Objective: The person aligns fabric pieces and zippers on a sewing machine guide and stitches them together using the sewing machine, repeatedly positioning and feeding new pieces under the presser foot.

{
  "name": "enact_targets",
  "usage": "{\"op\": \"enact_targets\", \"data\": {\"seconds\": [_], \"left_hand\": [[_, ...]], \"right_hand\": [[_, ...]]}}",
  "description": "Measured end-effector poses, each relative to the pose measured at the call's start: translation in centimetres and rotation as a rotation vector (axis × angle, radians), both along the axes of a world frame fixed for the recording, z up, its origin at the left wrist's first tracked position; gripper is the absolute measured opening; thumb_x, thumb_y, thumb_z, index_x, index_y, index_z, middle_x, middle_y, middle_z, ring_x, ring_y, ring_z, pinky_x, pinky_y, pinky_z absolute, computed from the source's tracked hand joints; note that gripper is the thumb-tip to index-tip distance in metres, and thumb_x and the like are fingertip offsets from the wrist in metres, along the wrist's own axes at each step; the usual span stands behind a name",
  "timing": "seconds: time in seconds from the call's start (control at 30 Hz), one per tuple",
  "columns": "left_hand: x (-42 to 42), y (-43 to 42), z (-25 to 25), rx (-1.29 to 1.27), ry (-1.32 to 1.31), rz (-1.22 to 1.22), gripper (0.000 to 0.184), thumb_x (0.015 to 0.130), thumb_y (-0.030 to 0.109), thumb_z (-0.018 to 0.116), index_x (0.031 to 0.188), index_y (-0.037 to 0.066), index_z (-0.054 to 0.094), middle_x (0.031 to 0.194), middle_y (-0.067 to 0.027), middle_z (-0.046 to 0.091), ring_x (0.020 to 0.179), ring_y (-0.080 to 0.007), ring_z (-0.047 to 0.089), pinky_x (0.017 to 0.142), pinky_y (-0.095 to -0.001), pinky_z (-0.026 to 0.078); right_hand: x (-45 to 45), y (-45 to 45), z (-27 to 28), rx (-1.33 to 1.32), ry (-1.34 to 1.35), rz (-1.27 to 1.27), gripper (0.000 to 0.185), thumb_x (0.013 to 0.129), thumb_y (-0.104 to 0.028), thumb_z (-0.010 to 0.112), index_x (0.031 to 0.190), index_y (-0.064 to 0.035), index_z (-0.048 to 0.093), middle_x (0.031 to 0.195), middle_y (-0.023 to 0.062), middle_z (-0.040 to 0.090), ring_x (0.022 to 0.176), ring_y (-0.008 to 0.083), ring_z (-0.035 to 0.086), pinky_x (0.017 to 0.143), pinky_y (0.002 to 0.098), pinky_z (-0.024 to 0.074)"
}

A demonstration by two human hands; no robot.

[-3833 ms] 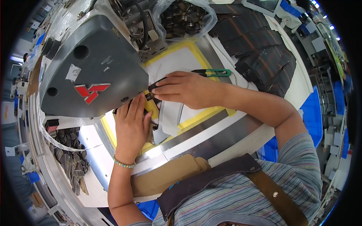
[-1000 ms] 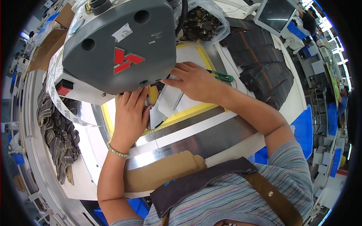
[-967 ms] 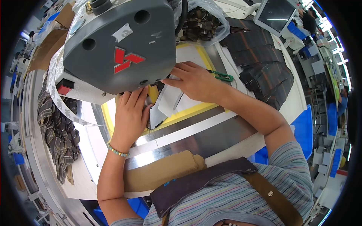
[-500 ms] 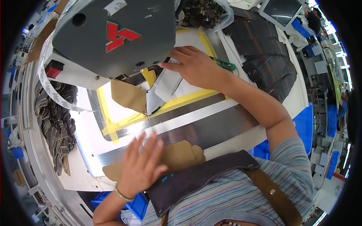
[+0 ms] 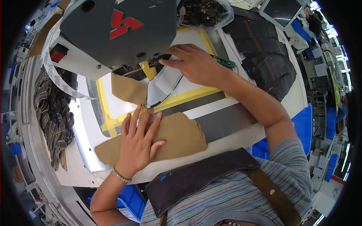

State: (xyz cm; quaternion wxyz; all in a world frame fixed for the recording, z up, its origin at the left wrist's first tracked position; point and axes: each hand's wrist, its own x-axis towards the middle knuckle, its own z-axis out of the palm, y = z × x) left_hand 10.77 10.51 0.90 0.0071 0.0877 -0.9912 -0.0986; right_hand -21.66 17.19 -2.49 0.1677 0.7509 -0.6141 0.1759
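My left hand [image 5: 137, 145] lies palm down with spread fingers on a loose tan fabric-like piece [image 5: 177, 135] at the table's front edge. Its fingertips reach toward a second tan piece [image 5: 128, 89] under the dark sewing machine head [image 5: 124, 30]. Beside that piece is a pale grey panel [image 5: 156, 94] with a white flap. My right hand [image 5: 196, 64] is at the machine head's right underside, thumb and fingers closed about a small dark part I cannot make out. A yellow tab [image 5: 148, 70] shows near the needle area. A green-handled tool [image 5: 225, 61] lies behind my right wrist.
Yellow tape [image 5: 192, 95] frames the white work area on the metal plate. Bundled striped fabric [image 5: 54, 113] lies at left, stacked dark plaid pieces [image 5: 264, 56] at right. A plastic bag [image 5: 205, 13] and monitor [image 5: 281, 13] stand behind. Blue bins [image 5: 303, 120] are below the table.
My left hand has moved forward and come down flat on the tan piece, which has shifted forward and shows more fully. My right hand stays at the machine head, nearly unmoved.
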Motion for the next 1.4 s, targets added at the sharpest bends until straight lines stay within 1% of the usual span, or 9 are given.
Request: {"op": "enact_targets", "data": {"seconds": [0.1, 0.23, 0.33, 0.53, 0.8, 0.9, 1.0, 1.1, 1.4], "left_hand": [[-1.2, 0.2, -0.2, 0.036, 0.059, 0.058, 0.070, 0.098, 0.047, 0.063, 0.156, 0.009, 0.050, 0.156, -0.0201, 0.045, 0.152, -0.0440, 0.032, 0.123, -0.0586, 0.022], [-0.7, 0.3, -0.8, 0.104, 0.275, -0.010, 0.058, 0.091, 0.033, 0.074, 0.141, 0.006, 0.063, 0.142, -0.0173, 0.060, 0.140, -0.0430, 0.049, 0.116, -0.0569, 0.035], [-0.6, -0.3, 0.3, 0.129, 0.391, -0.002, 0.047, 0.090, 0.023, 0.076, 0.131, 0.002, 0.068, 0.135, -0.0167, 0.064, 0.130, -0.0417, 0.057, 0.108, -0.0516, 0.045], [-5.2, -6.2, 2.0, -0.090, 0.457, 0.191, 0.031, 0.097, 0.012, 0.068, 0.123, -0.004, 0.069, 0.126, -0.0206, 0.067, 0.119, -0.0417, 0.060, 0.101, -0.0477, 0.049], [-8.5, -8.9, -1.8, -0.036, 0.457, 0.208, 0.036, 0.097, 0.014, 0.070, 0.128, -0.005, 0.068, 0.105, -0.0191, 0.064, 0.106, -0.0388, 0.058, 0.095, -0.0468, 0.047], [-8.2, -9.1, -1.7, -0.025, 0.423, 0.242, 0.032, 0.094, 0.015, 0.072, 0.119, -0.005, 0.072, 0.122, -0.0199, 0.069, 0.108, -0.0387, 0.061, 0.098, -0.0453, 0.049], [-8.2, -8.9, -1.4, -0.015, 0.414, 0.254, 0.033, 0.094, 0.015, 0.073, 0.119, -0.006, 0.072, 0.123, -0.0197, 0.069, 0.106, -0.0378, 0.062, 0.097, -0.0447, 0.049], [-8.1, -9.1, -1.6, -0.023, 0.452, 0.227, 0.038, 0.095, 0.015, 0.072, 0.126, -0.005, 0.069, 0.103, -0.0176, 0.064, 0.099, -0.0369, 0.059, 0.091, -0.0443, 0.049], [-8.1, -9.3, -2.1, -0.045, 0.473, 0.224, 0.039, 0.095, 0.016, 0.073, 0.126, -0.007, 0.069, 0.107, -0.0184, 0.065, 0.100, -0.0370, 0.059, 0.092, -0.0445, 0.050]], "right_hand": [[-0.1, 0.0, 0.0, -0.006, -0.016, 0.011, 0.043, 0.088, -0.009, 0.067, 0.130, -0.0183, 0.073, 0.134, 0.0074, 0.064, 0.121, 0.0282, 0.064, 0.105, 0.0421, 0.0524], [-0.1, 0.0, 0.0, 0.016, -0.010, 0.002, 0.043, 0.088, -0.009, 0.068, 0.129, -0.0183, 0.073, 0.133, 0.0076, 0.065, 0.120, 0.0284, 0.065, 0.105, 0.0424, 0.0527], [-0.1, 0.0, 0.0, 0.025, -0.022, 0.011, 0.043, 0.088, -0.009, 0.069, 0.130, -0.0182, 0.073, 0.133, 0.0081, 0.065, 0.120, 0.0288, 0.065, 0.104, 0.0427, 0.0531], [-0.1, 0.0, 0.1, 0.043, -0.022, 0.036, 0.048, 0.086, -0.005, 0.068, 0.132, -0.0173, 0.069, 0.138, 0.0100, 0.060, 0.120, 0.0323, 0.063, 0.101, 0.0448, 0.0541], [0.4, 0.3, 1.1, 0.037, -0.005, 0.037, 0.043, 0.087, -0.007, 0.067, 0.128, -0.0147, 0.073, 0.132, 0.0099, 0.064, 0.117, 0.0288, 0.065, 0.099, 0.0414, 0.0553], [0.5, 0.3, 1.4, 0.069, -0.001, 0.036, 0.043, 0.087, -0.007, 0.067, 0.129, -0.0134, 0.073, 0.134, 0.0101, 0.064, 0.118, 0.0289, 0.064, 0.099, 0.0414, 0.0550], [0.4, 0.4, 1.5, 0.083, 0.010, 0.041, 0.045, 0.087, -0.006, 0.066, 0.130, -0.0125, 0.072, 0.135, 0.0103, 0.063, 0.120, 0.0293, 0.063, 0.101, 0.0417, 0.0540], [0.5, 0.4, 1.7, 0.098, 0.007, 0.026, 0.046, 0.086, -0.006, 0.066, 0.132, -0.0124, 0.071, 0.137, 0.0107, 0.062, 0.124, 0.0296, 0.062, 0.104, 0.0422, 0.0526], [0.6, 0.5, 1.9, 0.163, 0.000, -0.003, 0.049, 0.087, -0.006, 0.065, 0.136, -0.0129, 0.069, 0.142, 0.0112, 0.061, 0.133, 0.0295, 0.058, 0.109, 0.0460, 0.0495]]}}
